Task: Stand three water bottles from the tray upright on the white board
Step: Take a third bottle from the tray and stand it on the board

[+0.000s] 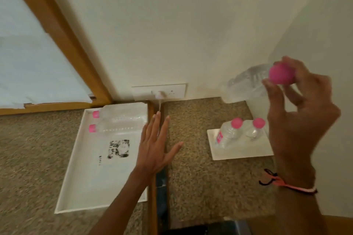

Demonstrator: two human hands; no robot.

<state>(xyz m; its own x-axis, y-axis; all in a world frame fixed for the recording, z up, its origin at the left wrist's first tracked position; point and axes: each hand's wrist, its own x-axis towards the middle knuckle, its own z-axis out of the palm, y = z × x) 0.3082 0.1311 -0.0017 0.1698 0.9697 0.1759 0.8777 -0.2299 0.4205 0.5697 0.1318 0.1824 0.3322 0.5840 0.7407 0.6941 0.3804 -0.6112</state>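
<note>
Two clear water bottles with pink caps (228,133) (255,129) stand upright side by side on the white board (242,153) at the right. My right hand (298,108) holds a third clear bottle (246,84) by its pink cap end, tilted in the air above and behind the board. On the white tray (91,173) at the left, two more pink-capped bottles (118,114) (116,129) lie on their sides at the far end. My left hand (154,149) hovers flat with fingers spread over the tray's right edge, holding nothing.
The tray and board rest on a speckled brown surface. A wooden strip (152,187) runs between them. A white wall with a socket plate (168,90) and plug stands behind. A wood-framed window (57,44) fills the left. A dark object (219,228) sits at the bottom edge.
</note>
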